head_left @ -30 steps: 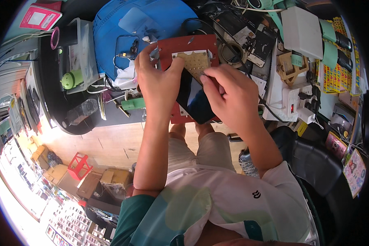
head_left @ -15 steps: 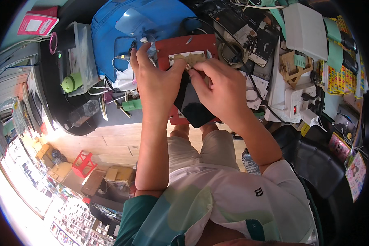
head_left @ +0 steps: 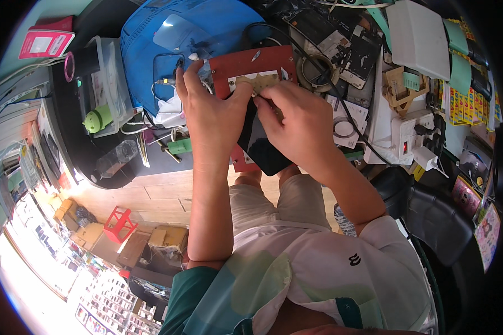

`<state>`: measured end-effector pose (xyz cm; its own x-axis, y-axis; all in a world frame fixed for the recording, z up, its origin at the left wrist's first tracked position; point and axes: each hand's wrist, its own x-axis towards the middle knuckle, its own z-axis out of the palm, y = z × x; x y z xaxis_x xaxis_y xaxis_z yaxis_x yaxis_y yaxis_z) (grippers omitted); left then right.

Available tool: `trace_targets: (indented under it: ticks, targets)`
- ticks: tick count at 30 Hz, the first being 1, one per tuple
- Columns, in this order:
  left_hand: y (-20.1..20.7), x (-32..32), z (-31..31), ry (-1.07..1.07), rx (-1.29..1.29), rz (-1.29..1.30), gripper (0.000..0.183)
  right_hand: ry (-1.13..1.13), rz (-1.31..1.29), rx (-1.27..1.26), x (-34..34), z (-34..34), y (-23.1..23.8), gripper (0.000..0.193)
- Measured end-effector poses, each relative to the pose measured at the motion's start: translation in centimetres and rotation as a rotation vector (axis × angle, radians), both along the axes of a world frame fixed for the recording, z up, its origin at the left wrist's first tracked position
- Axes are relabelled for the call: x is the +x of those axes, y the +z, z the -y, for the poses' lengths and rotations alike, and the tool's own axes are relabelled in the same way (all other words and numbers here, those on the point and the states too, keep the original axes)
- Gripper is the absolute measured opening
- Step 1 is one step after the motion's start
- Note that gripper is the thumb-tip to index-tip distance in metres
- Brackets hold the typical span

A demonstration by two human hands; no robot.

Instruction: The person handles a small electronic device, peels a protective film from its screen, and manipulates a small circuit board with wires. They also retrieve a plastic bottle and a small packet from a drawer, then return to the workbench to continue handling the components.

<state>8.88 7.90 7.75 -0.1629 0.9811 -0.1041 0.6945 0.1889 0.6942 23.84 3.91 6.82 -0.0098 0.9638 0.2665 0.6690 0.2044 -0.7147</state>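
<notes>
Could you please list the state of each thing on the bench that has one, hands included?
Left hand: pressed flat on the red mat, steadying the phone.
Right hand: fingers pinched over the phone's top end; any tool hidden.
Dark phone: lying flat, partly covered.
Red mat: flat on bench.
Power strip: plug inserted.
Plastic bottle: lying on its side.

Left hand (head_left: 215,114): upper middle of the frame, palm down on the red mat (head_left: 251,64), fingers spread over its left edge.
Right hand (head_left: 299,125): just right of the left hand, fingertips pinched on a thin tool; the tip is too small to make out.
Dark phone (head_left: 260,145): lies between and under both hands, on the mat.
Tan board (head_left: 260,82): on the mat, just above the fingertips.
Blue cover (head_left: 179,39): upper left, behind the mat.
White power strip (head_left: 411,131): right of the hands.
Green figure (head_left: 98,118): left edge of the desk.
</notes>
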Motion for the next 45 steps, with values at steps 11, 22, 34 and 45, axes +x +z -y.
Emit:
trace_targets:
  ticks: [11, 22, 34, 45]
  targets:
    - [0.2, 0.4, 0.2, -0.006, 0.058, 0.033, 0.078, 0.035, 0.235, 0.025, -0.8, 0.0, 0.8, 0.014]
    - [-0.2, -0.4, 0.6, -0.014, 0.143, 0.246, 0.066, 0.027, 0.276, 0.027, -1.4, -0.2, 1.4, 0.017]
    - [0.7, 0.7, 0.8, 0.047, 0.116, 0.264, 0.072, 0.045, 0.324, 0.018, -1.6, -0.1, 1.7, 0.015]
    - [0.6, 1.0, 0.3, -0.024, 0.203, 0.354, 0.071, 0.041, 0.287, -0.002, -1.2, -0.3, 1.6, 0.008]
